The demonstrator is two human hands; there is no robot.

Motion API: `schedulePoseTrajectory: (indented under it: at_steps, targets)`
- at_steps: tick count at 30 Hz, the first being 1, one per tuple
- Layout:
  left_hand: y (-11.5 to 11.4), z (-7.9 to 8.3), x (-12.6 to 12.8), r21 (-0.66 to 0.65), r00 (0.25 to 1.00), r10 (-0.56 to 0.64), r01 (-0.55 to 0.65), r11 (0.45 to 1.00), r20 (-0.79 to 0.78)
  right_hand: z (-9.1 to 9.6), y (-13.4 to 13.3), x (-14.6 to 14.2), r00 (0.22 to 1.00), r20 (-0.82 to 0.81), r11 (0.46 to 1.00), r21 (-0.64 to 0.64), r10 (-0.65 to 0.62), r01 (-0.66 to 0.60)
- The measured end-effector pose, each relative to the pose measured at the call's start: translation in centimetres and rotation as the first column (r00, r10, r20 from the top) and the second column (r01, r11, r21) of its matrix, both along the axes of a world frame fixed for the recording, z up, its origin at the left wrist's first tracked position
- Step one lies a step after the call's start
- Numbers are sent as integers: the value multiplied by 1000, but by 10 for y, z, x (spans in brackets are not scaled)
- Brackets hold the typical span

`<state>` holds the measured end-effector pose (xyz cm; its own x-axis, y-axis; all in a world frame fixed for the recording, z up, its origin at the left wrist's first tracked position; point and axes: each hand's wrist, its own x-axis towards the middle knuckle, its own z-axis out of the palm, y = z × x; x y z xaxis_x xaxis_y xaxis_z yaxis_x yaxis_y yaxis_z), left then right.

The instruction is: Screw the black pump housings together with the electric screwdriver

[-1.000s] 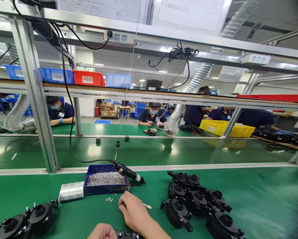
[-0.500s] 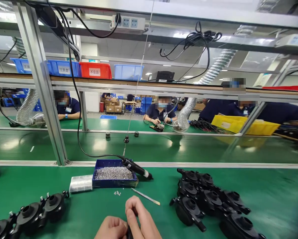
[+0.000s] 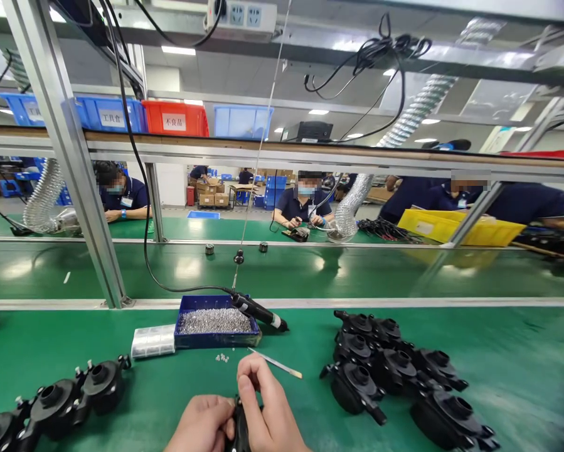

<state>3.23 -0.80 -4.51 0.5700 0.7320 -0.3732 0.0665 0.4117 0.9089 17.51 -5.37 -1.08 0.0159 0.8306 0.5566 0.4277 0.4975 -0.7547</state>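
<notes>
Between my hands, low in the middle of the head view, is a black plastic part (image 3: 239,430), mostly hidden by my fingers. My left hand (image 3: 204,424) is closed on its left side, thumb and fingers pressed together. Curled over the other side, my right hand (image 3: 272,405) has thumb and forefinger close together near its top; whether a small piece sits in that pinch I cannot tell. Just beyond my fingers lie several small clear pieces (image 3: 222,358) and a thin pale-tipped stick tool (image 3: 282,366).
A blue bin (image 3: 216,341) holds many small shiny pieces, with a black electric screwdriver (image 3: 259,312) hanging over its corner. Left of it lies a clear case (image 3: 153,342). Black housings stand left (image 3: 56,405) and right (image 3: 357,383). Co-workers sit beyond the green belt (image 3: 300,276).
The view has tilted slightly downward. Both hands appear a little higher in the picture, and more of the black part shows between them; the left hand has shifted slightly left.
</notes>
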Motion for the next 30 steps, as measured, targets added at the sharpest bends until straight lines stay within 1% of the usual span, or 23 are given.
schedulePoseTrajectory:
  at_steps: [2,5,8,11,13,15,17,18,20,22,24,27,29,30]
  targets:
    - [4,-5,1,46,1000,25,-25,999,9,-3,4,3,1000,12,1000,-1,20,-20]
    - [7,-5,1,37,998,48,-50,998,37,-5,7,6,999,3,999,-2,40,-40]
    - [6,4,-2,-2,998,12,-12,1000,63,-7,9,4,996,-55,998,20,64,-63]
    - [4,15,-5,-10,995,-22,23,1000,99,-9,13,-1,988,-144,995,81,61,-50]
    - [3,23,-8,-2,997,22,-22,1000,74,-10,17,-4,978,-207,990,138,36,-8]
    - [-1,30,-11,13,993,101,-102,995,60,-8,21,-7,962,-272,988,150,4,38]
    - [-7,40,-13,26,988,132,-134,991,77,-5,26,-9,940,-340,993,99,-20,57]
    - [-11,44,-13,29,989,123,-126,992,88,-3,27,-9,928,-371,996,67,-25,53]
    - [-18,51,-11,34,990,104,-108,994,90,-1,30,-11,911,-412,999,25,-9,21]
    - [-23,55,-9,15,988,128,-130,991,86,2,30,-12,903,-430,1000,10,16,-13]
    - [-24,56,-9,-33,981,173,-170,985,90,5,28,-12,894,-448,999,5,31,-32]
    - [-19,57,-14,-63,953,253,-245,967,168,10,20,-8,889,-457,1000,8,-4,9]
    - [-13,60,-20,-34,907,326,-330,943,267,10,15,-5,891,-452,999,-49,-37,17]
    - [-9,61,-23,-20,874,364,-378,926,322,10,14,-4,889,-456,995,-103,-40,-8]
